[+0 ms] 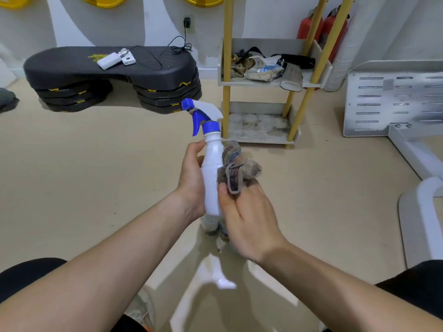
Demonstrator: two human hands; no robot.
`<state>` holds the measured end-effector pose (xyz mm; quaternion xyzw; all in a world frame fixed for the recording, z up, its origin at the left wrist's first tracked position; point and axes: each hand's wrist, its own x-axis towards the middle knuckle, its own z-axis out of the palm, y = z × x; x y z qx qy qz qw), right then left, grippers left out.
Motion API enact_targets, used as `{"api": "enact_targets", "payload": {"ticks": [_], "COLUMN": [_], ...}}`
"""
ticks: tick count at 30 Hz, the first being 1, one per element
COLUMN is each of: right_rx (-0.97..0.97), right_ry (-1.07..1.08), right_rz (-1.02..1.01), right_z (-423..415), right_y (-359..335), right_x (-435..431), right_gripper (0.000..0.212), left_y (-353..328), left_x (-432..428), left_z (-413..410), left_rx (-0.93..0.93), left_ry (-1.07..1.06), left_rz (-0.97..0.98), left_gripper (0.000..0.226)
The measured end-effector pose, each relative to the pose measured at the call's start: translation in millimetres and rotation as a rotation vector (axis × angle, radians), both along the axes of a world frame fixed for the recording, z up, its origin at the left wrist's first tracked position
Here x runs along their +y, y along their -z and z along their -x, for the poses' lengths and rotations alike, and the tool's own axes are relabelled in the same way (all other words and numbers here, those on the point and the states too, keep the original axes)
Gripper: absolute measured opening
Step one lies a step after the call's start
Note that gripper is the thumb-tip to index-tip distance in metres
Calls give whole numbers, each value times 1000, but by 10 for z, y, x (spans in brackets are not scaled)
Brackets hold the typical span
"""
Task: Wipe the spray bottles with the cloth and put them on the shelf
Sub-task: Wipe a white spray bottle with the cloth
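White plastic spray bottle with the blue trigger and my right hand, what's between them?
Head view: a crumpled grey-brown cloth, pinched by the right hand, lies against the white spray bottle, which the left hand grips.

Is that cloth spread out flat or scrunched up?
Scrunched up: the cloth sits in a wad in the right hand, pressed against the white spray bottle.

A white spray bottle (212, 173) with a blue trigger is held nearly upright in the air, nozzle left. A bunched grey cloth (237, 166) touches its right side, with the yellow-posted shelf (260, 127) behind.
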<state>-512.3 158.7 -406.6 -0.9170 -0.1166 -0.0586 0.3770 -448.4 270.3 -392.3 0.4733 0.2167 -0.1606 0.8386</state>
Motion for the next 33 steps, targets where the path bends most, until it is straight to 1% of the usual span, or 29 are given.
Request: {"api": "enact_targets", "payload": {"ticks": [1,2,3,4,5,7,9,10,11,13,14,15,17,19,21,22,24,25,27,29,31,33], "right_rx": [-36,-59,-64,-33,29,225,468,557,599,584,546,515,487,466,418,408,430,463,529,585,664,719], "right_ry": [-24,-44,-49,-43,-30,14,112,157,178,178,179,192,227,266,289,291,270,260,278,304,335,368], "right_rz": [47,44,0,-96,-217,-503,-779,-861,-873,-806,-770,-748,-740,-703,-623,-594,-624,-687,-838,-937,-1047,-1065], "right_z": [33,36,5,-52,-111,-228,-314,-349,-354,-308,-279,-243,-182,-176,-179,-181,-209,-230,-276,-286,-252,-226], "right_y": [8,8,-14,-21,-34,-103,-176,-189,-214,-228,-208,-190,-129,-67,-30,-34,-70,-101,-133,-113,-75,-31], "right_x": [16,27,39,44,46,41,-10,-38,-52,-21,13,45,82,100,121,137,164,159,118,65,60,76], "right_gripper": [69,68,67,66,65,52,42,42,42,42,40,38,43,47,50,53,62,60,47,46,46,46], "left_y": [-19,-34,-41,-45,-65,-68,-64,-46,-29,15,56,90,148,160,168,168,167,149,108,4,-82,-135], "left_x": [32,50,57,61,59,38,25,35,44,48,44,32,12,-18,-89,-133,-184,-182,-113,-11,64,101], "left_z": [-18,-30,-38,-41,-32,-17,4,-3,0,-4,-18,-30,-43,-8,48,75,87,70,-24,-83,-109,-115], "left_rx": [-9,-34,-63,-97,-138,-210,-229,-223,-208,-181,-190,-212,-243,-286,-331,-342,-322,-299,-275,-246,-223,-189], "left_ry": [-14,-27,-28,-10,19,95,121,109,81,-1,-62,-119,-195,-185,-142,-117,-78,-59,-31,22,64,118], "left_rz": [10,8,7,11,8,-35,-106,-143,-158,-183,-250,-365,-597,-713,-856,-882,-822,-745,-549,-405,-283,-183], "left_gripper": [43,43,43,43,45,48,43,40,40,50,55,58,62,64,63,63,62,59,59,64,55,50]}}
